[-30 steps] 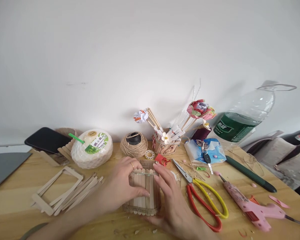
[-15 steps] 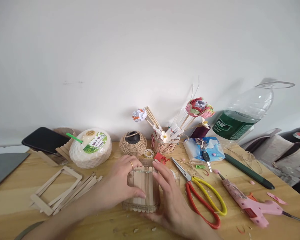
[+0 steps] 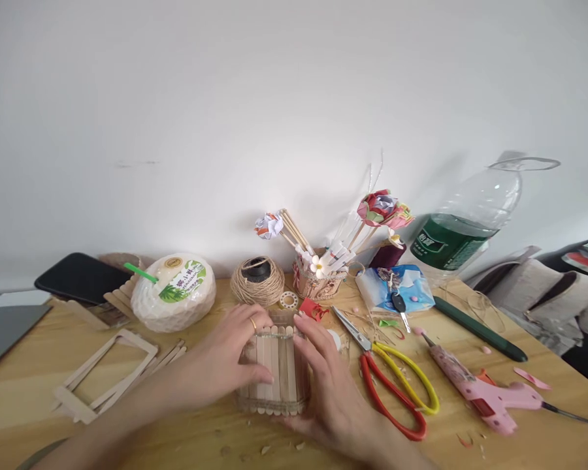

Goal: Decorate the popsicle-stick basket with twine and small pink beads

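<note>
A small box made of upright wooden craft sticks (image 3: pixel 274 375) stands on the wooden table (image 3: pixel 29 385) right in front of me, with twine around its top and bottom edges. My left hand (image 3: pixel 223 362), with a ring on one finger, grips the box's left side, thumb across its front. My right hand (image 3: pixel 330 385) clasps its right side, fingertips on the top rim. A ball of jute twine (image 3: pixel 257 282) sits just behind the box.
Left: a craft-stick frame (image 3: pixel 105 372) on loose sticks, a white round pack (image 3: pixel 173 299), a black phone (image 3: pixel 76 279). Right: red-and-yellow scissors (image 3: pixel 389 385), a pink glue gun (image 3: pixel 475 391), a dark green pen (image 3: pixel 477 326), a tilted clear bottle (image 3: pixel 463 225), a pot of paper flowers (image 3: pixel 323 274).
Both hands stay clasped on the stick box. The view has drifted slightly, so everything sits a little further left in the picture.
</note>
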Demonstrator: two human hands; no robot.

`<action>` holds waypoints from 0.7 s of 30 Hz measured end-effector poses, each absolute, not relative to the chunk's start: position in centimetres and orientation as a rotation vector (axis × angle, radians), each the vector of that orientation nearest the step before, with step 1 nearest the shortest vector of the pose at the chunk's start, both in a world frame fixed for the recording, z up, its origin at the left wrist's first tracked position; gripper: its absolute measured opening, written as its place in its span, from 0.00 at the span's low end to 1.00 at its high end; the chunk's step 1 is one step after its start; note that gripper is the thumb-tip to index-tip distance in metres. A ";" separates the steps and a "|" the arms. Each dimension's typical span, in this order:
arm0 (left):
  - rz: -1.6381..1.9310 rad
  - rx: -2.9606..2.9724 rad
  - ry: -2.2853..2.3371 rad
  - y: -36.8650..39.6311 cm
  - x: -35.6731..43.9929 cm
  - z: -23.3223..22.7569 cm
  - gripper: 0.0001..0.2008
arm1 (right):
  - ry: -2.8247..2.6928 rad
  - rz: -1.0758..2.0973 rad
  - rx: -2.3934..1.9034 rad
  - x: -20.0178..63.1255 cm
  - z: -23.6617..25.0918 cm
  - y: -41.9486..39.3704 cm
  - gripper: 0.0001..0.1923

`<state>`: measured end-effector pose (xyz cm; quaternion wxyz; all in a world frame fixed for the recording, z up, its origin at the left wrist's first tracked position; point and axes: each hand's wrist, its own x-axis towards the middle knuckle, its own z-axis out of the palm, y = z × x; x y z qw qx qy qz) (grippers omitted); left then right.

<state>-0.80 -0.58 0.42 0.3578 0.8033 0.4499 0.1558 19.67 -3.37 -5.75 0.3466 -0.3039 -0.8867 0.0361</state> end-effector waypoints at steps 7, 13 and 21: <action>0.324 2.011 1.084 0.2 -2.4 0.0 0.12 | -2.310 0.138 -0.769 19.3 -5.9 -3.4 0.45; 0.360 2.023 1.021 0.4 -2.5 0.0 0.16 | -2.315 0.156 -0.747 19.5 -5.9 -3.6 0.46; 0.612 2.279 1.152 0.6 -2.4 -0.9 0.24 | -2.263 0.223 -0.791 19.7 -7.0 -3.1 0.50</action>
